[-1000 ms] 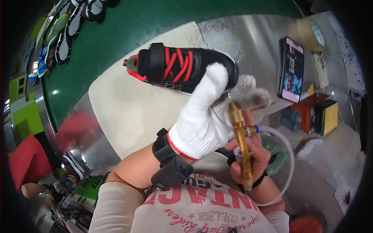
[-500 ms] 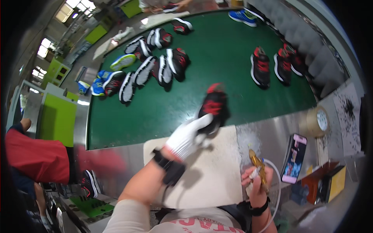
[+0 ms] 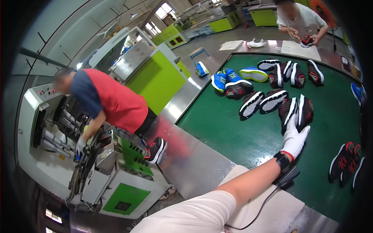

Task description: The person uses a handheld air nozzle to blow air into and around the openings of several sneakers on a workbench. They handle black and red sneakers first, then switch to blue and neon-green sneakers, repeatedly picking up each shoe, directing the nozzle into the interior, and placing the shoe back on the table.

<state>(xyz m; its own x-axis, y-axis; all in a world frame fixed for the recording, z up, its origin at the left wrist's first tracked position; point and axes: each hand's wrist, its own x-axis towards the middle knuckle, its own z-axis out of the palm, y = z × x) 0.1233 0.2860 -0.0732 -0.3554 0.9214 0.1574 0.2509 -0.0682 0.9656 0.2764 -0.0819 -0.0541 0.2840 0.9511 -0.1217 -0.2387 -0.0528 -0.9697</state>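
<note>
Stretched out over the green table [image 3: 233,120], my left hand [image 3: 294,140] wears a white knit glove. Its fingers are closed round the heel end of a black sneaker [image 3: 305,112] with red trim and a white sole. Right beside this sneaker, touching the fingers, lies another black sneaker [image 3: 286,110]. Two sneakers with grey-white soles turned up, one of them a sole-up sneaker [image 3: 251,105], rest just left of them. My right hand is outside the picture.
Blue sneakers [image 3: 232,79] and more black ones lie farther back; black-red sneakers [image 3: 340,161] stand at right. A beige mat [image 3: 268,202] covers the near edge. A person in red [image 3: 116,99] works at a machine on the left; another person [image 3: 303,23] handles a shoe across the table.
My view has swung left. The black sneaker my left hand held is out of it, and the hand has reached to the sneakers farther back. My right hand with the brass-coloured tool has left the picture.
</note>
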